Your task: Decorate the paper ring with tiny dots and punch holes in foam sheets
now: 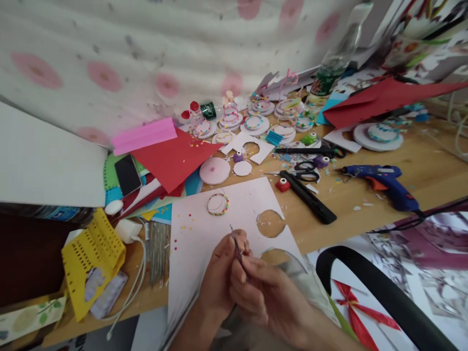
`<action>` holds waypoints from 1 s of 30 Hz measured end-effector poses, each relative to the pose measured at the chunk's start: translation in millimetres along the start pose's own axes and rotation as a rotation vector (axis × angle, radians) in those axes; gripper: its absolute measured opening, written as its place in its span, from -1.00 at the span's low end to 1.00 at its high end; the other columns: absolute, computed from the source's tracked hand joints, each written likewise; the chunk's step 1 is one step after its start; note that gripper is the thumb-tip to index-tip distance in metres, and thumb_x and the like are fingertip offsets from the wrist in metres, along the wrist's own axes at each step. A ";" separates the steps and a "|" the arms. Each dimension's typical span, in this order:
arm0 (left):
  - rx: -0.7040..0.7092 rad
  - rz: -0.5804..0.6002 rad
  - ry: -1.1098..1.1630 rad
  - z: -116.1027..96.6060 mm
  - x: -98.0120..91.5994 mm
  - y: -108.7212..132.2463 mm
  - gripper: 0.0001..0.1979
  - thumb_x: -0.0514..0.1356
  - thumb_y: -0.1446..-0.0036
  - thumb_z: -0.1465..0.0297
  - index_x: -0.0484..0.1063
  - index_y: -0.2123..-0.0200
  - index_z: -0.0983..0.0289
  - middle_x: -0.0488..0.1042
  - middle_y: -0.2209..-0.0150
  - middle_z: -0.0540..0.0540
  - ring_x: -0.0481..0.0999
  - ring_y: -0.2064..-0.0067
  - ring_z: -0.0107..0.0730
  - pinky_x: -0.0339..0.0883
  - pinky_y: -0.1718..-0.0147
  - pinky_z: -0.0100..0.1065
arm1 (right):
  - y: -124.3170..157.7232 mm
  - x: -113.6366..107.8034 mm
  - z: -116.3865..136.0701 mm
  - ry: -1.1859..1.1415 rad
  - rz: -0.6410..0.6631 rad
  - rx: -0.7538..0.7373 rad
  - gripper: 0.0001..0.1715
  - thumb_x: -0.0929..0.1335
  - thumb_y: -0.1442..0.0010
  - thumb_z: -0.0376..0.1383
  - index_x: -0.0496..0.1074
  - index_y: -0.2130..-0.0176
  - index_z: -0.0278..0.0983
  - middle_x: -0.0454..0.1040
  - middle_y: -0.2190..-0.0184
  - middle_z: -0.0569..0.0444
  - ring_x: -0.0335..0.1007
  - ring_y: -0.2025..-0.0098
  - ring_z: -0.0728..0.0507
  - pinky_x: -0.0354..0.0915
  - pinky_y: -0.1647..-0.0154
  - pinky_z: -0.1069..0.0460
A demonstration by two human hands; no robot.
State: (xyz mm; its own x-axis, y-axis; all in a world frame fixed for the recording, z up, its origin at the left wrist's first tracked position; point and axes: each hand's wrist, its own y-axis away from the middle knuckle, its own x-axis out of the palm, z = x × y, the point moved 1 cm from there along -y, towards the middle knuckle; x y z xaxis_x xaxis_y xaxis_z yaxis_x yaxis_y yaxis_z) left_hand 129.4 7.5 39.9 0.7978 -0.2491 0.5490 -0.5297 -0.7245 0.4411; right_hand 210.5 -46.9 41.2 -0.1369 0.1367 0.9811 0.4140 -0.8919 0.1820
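My left hand [221, 273] and my right hand [272, 297] are together above the near edge of a white board [193, 243]. Both pinch a thin, dark purplish strip [238, 249], whose pointed end sticks up past the fingers; its exact kind is unclear. Just beyond my hands, a ring edged with coloured beads [218, 204] lies on the board. To the right of the ring, a round hole [270, 223] is cut through the board. Small red and yellow dots [186, 226] are scattered left of the ring.
A black utility knife [309, 197], scissors [306, 171] and a blue glue gun [380, 180] lie to the right. Several decorated white discs [255, 125] stand along the back. Red paper [166, 158], a phone [127, 175] and wire sticks [158, 253] are on the left.
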 end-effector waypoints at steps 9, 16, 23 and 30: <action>0.533 -0.256 -1.042 -25.7 -35.5 -0.5 -0.66 -0.02 -0.35 0.25 0.52 0.07 0.18 0.42 0.07 0.11 0.41 0.07 -0.31 0.29 0.07 -0.31 | -5.1 -26.1 52.6 0.677 -0.348 -0.224 -0.61 0.32 -0.17 -0.07 0.26 0.52 -0.28 -0.15 0.74 0.35 -0.36 0.69 0.09 -0.34 0.68 0.12; 0.944 -0.166 -1.532 -40.6 -65.2 -40.5 -0.73 0.10 -0.27 0.42 0.45 -0.01 0.23 0.44 0.04 0.19 0.39 -0.05 -0.18 0.25 -0.08 -0.12 | -26.4 -38.4 100.0 1.611 -0.489 -0.307 -0.62 0.22 -0.21 -0.14 0.25 0.56 -0.26 0.06 0.74 0.25 -0.02 0.64 0.03 -0.11 0.57 0.08; 0.933 -0.084 -1.511 -35.6 -71.2 -55.5 -0.78 0.14 -0.25 0.42 0.44 0.04 0.22 0.46 0.01 0.18 0.39 -0.09 -0.18 0.27 -0.12 -0.04 | -28.4 -39.3 98.2 1.939 -0.526 -0.280 -0.62 0.20 -0.23 -0.20 0.27 0.57 -0.27 0.22 0.65 0.17 0.12 0.54 -0.01 -0.07 0.49 0.07; 0.911 -0.105 -1.457 -37.7 -72.8 -54.4 -0.90 0.17 -0.23 0.40 0.47 0.20 0.21 0.50 0.10 0.14 0.43 -0.04 -0.21 0.29 -0.08 -0.07 | -29.6 -37.0 94.3 2.113 -0.528 -0.231 -0.61 0.19 -0.24 -0.20 0.26 0.57 -0.27 0.22 0.66 0.15 0.10 0.56 -0.02 -0.13 0.49 0.05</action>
State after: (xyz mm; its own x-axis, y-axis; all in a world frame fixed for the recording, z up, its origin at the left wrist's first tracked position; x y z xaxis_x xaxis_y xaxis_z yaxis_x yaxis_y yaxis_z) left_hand 89.3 89.3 2.7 0.6721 -0.1398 -0.7271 -0.5519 -0.7493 -0.3660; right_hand 288.1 15.1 5.7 -0.7416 -0.0795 -0.6661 -0.0444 -0.9850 0.1670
